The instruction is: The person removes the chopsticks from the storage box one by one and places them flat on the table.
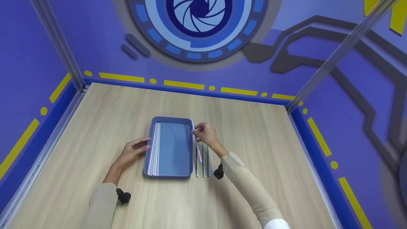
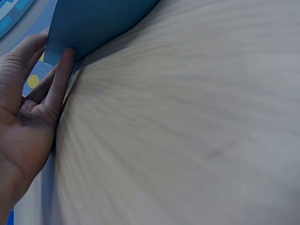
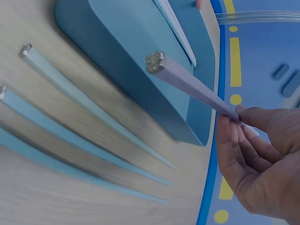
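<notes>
Right grip [image 1: 206, 133] pinched on pale stick [image 3: 194, 91], held above bench [image 1: 254, 152]. Long axis roughly fore-and-aft: blunt end toward wearer, thin end away. Tray [image 1: 175, 149] just left of grip; left grip [image 1: 133, 150], fingers extended, touching its wall. Wood-grain surface below; blue-purple panels [image 1: 95, 38] beyond.

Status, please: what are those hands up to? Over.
Right hand pinches a pale chopstick near the tray. Left hand touches its left side. Three darker chopsticks lie right of it; nothing visibly in the way.

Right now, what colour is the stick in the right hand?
The stick is pale purple; it shows best in the right wrist view.
</notes>
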Tool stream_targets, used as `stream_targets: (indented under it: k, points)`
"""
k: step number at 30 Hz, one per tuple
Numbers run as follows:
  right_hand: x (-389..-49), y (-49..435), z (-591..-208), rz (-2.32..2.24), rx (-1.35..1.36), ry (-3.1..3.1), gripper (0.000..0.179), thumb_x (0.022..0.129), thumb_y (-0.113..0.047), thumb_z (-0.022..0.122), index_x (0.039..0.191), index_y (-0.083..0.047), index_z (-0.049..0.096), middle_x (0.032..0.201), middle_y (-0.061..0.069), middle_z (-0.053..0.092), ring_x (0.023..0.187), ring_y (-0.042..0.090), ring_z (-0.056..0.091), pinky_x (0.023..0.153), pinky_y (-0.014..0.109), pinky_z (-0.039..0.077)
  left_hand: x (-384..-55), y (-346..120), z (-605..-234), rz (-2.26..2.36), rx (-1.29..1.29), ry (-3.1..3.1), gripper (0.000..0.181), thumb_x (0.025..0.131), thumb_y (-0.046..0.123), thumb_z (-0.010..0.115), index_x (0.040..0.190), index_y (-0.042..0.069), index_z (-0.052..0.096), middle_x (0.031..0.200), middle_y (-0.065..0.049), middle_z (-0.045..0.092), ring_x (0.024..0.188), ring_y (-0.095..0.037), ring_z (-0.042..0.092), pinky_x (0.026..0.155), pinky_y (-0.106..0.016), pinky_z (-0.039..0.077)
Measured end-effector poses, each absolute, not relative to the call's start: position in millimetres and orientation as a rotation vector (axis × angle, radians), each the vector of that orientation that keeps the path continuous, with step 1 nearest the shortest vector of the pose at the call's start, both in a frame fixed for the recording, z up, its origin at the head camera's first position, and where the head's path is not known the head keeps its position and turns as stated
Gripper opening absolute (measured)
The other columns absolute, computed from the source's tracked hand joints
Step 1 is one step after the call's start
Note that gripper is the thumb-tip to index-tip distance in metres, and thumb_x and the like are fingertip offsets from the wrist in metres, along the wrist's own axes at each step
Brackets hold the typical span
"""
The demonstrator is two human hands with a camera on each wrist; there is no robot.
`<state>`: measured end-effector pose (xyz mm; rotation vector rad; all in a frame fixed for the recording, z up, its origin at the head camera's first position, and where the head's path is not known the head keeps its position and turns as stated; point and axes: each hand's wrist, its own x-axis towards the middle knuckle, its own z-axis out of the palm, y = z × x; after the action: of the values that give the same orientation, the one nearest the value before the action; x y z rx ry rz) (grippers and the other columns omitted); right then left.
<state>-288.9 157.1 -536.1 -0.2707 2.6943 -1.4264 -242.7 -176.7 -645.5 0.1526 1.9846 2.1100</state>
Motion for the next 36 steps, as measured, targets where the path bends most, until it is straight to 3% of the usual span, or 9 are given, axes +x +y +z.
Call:
stream_targets:
  k: [15,22,29,36]
  points:
    - [-282,205,-544,-1.554,-0.072,2.693,0.018,0.092,0.002,0.070,0.105,0.014,0.068,0.087,0.023,0.072,0.075,0.031,0.076,0.062,0.031,0.065,-243,-178,-647,2.157,0.177,1.943,0.053,0.098,0.006,0.067,0.145,-0.009,0.049,0.148,-0.034,0.048,0.111,-0.004,0.066,0.095,-0.022,0.059]
    - [-279,226,-550,-1.512,0.032,2.734,0.017,0.092,0.001,0.071,0.103,0.013,0.068,0.083,0.019,0.071,0.069,0.019,0.071,0.063,0.032,0.065,-242,-177,-646,2.158,0.164,1.966,0.052,0.097,0.007,0.069,0.143,-0.008,0.051,0.146,-0.031,0.051,0.111,-0.005,0.065,0.095,-0.020,0.058]
    - [-275,237,-559,-1.417,0.053,2.794,0.018,0.091,0.000,0.073,0.104,0.013,0.070,0.084,0.020,0.073,0.069,0.019,0.073,0.063,0.030,0.065,-241,-179,-645,2.171,0.148,1.977,0.050,0.097,0.007,0.070,0.142,-0.007,0.053,0.143,-0.028,0.056,0.110,-0.006,0.067,0.093,-0.022,0.059]
    - [-269,243,-570,-1.301,0.101,2.868,0.014,0.090,-0.001,0.074,0.099,0.010,0.073,0.082,0.016,0.073,0.066,0.015,0.068,0.056,0.022,0.059,-241,-177,-644,2.166,0.141,1.938,0.051,0.097,0.006,0.069,0.144,-0.007,0.052,0.143,-0.031,0.054,0.106,-0.005,0.067,0.089,-0.024,0.061]
